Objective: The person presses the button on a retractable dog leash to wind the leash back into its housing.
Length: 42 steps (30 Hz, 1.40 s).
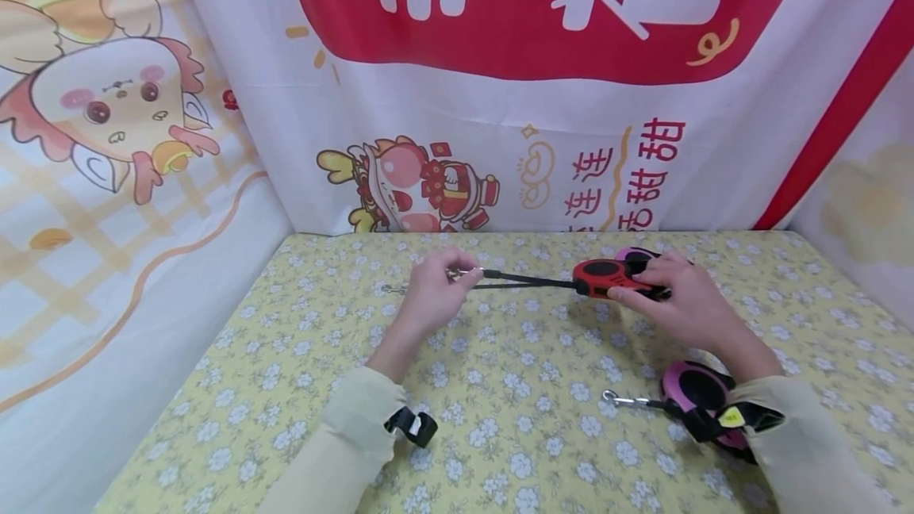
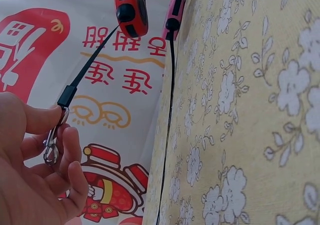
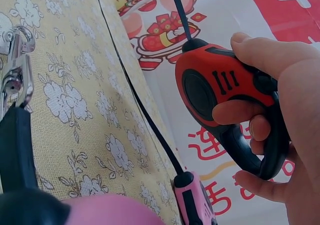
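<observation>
My right hand (image 1: 689,300) grips the black handle of a red and black retractable dog leash (image 1: 600,278), held above the table. In the right wrist view some fingers (image 3: 237,111) pass through the handle loop. A short length of black strap (image 2: 89,67) runs out of the leash, stretched toward my left hand (image 1: 435,288). That hand pinches the silver metal clip (image 2: 51,147) at the strap's end between thumb and fingers. Behind the red leash lies a pink and black retractable leash (image 3: 192,197), partly hidden by my right hand in the head view.
The rear pink leash's black cord (image 3: 132,85) lies stretched leftward across the flowered tablecloth (image 1: 514,450), ending in a metal clip (image 1: 391,289). A second pink leash (image 1: 678,381) lies front right, near my right forearm, its silver clip (image 1: 628,400) pointing left. A printed cloth (image 1: 543,93) hangs behind.
</observation>
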{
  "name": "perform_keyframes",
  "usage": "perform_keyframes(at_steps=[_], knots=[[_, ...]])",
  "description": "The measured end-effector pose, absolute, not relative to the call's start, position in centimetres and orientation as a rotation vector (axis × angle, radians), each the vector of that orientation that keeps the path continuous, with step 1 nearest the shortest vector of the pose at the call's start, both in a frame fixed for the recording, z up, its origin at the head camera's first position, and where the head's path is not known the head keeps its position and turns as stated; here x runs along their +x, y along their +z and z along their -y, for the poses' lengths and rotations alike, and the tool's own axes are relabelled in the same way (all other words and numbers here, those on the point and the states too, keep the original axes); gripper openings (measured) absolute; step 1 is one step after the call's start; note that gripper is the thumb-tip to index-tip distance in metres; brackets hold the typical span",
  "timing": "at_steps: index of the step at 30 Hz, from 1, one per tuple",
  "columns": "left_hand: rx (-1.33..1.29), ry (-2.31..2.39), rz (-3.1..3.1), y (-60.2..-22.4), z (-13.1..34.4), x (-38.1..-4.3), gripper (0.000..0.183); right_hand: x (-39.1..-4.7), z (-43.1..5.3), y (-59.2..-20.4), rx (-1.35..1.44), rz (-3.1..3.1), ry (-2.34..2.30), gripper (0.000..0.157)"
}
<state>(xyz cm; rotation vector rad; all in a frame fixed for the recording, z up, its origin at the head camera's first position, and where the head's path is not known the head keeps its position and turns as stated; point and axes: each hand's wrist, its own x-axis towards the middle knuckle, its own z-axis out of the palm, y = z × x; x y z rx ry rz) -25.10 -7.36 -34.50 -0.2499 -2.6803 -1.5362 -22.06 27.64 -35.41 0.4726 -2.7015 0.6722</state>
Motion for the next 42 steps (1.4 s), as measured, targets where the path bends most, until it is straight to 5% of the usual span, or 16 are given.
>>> perform_keyframes(at_steps=[24, 42], knots=[[-0.361, -1.518, 2.720, -35.1, 6.9, -24.8, 0.009, -22.1, -27.4, -35.4, 0.505, 2.690, 0.642, 0.042], [-0.428, -1.457, 2.731, -35.5, 6.4, -24.7, 0.007, -22.0, -26.8, -35.7, 0.555, 2.665, 0.613, 0.027]])
